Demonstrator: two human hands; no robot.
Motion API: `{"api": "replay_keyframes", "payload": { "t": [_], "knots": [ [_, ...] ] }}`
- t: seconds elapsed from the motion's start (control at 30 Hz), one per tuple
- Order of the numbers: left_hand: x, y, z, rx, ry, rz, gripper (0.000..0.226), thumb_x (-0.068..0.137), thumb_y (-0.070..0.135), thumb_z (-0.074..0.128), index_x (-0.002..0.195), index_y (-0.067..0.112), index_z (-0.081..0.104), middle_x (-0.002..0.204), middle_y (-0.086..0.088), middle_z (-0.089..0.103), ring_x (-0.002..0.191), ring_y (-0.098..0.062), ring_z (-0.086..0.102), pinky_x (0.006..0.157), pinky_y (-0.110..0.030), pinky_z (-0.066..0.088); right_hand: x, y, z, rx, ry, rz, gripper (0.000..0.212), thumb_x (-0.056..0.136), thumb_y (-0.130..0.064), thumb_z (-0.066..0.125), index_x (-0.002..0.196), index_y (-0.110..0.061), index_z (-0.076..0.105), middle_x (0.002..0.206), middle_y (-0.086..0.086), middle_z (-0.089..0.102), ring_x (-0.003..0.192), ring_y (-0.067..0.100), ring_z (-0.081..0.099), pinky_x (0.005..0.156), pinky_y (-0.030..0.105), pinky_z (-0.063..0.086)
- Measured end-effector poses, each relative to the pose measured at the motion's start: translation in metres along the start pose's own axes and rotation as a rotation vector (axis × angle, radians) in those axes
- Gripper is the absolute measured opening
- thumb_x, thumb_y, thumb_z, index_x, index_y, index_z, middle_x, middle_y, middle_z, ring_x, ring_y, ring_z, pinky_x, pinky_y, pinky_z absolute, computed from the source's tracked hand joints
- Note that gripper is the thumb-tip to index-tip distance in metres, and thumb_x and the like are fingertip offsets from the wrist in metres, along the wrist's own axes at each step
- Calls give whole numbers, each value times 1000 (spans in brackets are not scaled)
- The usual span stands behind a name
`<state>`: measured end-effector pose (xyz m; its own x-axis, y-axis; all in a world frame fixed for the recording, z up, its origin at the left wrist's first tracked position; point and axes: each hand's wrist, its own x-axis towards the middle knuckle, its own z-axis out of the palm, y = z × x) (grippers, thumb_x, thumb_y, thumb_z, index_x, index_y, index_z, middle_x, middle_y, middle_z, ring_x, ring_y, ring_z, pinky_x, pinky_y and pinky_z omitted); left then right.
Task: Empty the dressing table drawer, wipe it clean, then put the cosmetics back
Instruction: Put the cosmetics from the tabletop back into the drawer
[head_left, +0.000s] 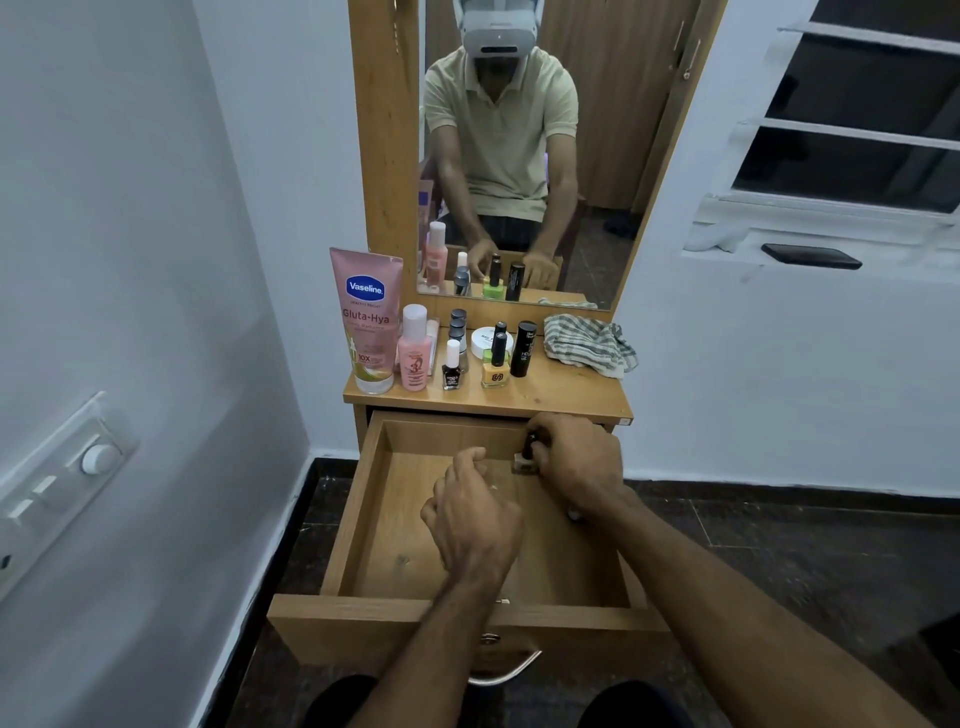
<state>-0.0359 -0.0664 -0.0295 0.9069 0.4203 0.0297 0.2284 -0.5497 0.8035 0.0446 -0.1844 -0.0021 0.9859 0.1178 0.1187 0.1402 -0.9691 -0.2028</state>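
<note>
A: What is in the drawer?

B: It stands pulled out under the tabletop; most of its wooden floor is bare; at the back right corner the right hand is closed round a small dark-capped bottle, whose pale base shows just beside the fingers; something small and pale peeks out below that wrist, too hidden to tell what.

A: And the left hand?

B: Over the middle of the drawer, fingers curled loosely inward; I cannot tell whether it holds anything.

A: What stands on the tabletop?

B: At the left edge a pink Vaseline tube, upright on its cap; just right of it a pink bottle with a pale cap; then a dark nail polish with a white cap near the front edge, and grey caps stacked behind it; a white jar toward the back; a yellow polish in front of a green one, both black-capped; a black tube upright beside them.

A: The cloth?

B: Striped, crumpled, at the back right corner, apart from the cosmetics; the mirror behind repeats the row; a dark phone lies on the window ledge to the right.
</note>
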Motion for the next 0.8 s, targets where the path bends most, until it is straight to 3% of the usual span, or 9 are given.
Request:
{"api": "replay_keyframes", "payload": {
  "t": [0.17,0.3,0.4,0.5,0.67,0.8],
  "knots": [
    [-1,-1,1,-11,-3,1,46,92,18,60,134,31,47,120,13,60,121,-9,50,111,-38,28,6,-16,-36,141,197,-42,26,96,-34,58,121,-32,65,99,-14,69,84,9,57,65,29,44],
    [-1,-1,2,-7,10,0,45,93,17,60,135,30,48,122,13,61,122,-10,50,111,-38,28,25,-39,-54,127,241,-171,51,98,-36,57,148,-33,46,132,-6,57,102,16,62,70,32,53],
    [-1,-1,1,-19,14,-3,46,93,17,61,134,31,48,122,13,61,122,-9,51,111,-37,28,34,-47,-52,27,185,-208,56,99,-38,54,152,-33,38,144,-4,47,105,22,64,69,33,53],
    [1,-2,1,-20,17,-9,45,93,16,61,134,31,49,121,14,62,121,-8,51,111,-37,28,37,-50,-47,32,185,-191,49,99,-36,55,147,-30,44,144,-4,48,105,23,64,68,31,47],
    [1,0,2,-13,11,-13,46,93,15,61,134,31,49,121,13,62,122,-9,52,112,-38,28,38,-52,-47,139,262,-136,27,99,-37,61,123,-28,54,124,-6,60,99,18,63,75,38,54],
    [0,0,2,-6,11,-18,46,92,15,60,135,31,48,123,13,62,123,-10,51,112,-38,27,38,-53,-49,159,296,-106,21,97,-38,64,114,-27,57,114,-6,62,95,17,62,74,38,54]
  ]
}}
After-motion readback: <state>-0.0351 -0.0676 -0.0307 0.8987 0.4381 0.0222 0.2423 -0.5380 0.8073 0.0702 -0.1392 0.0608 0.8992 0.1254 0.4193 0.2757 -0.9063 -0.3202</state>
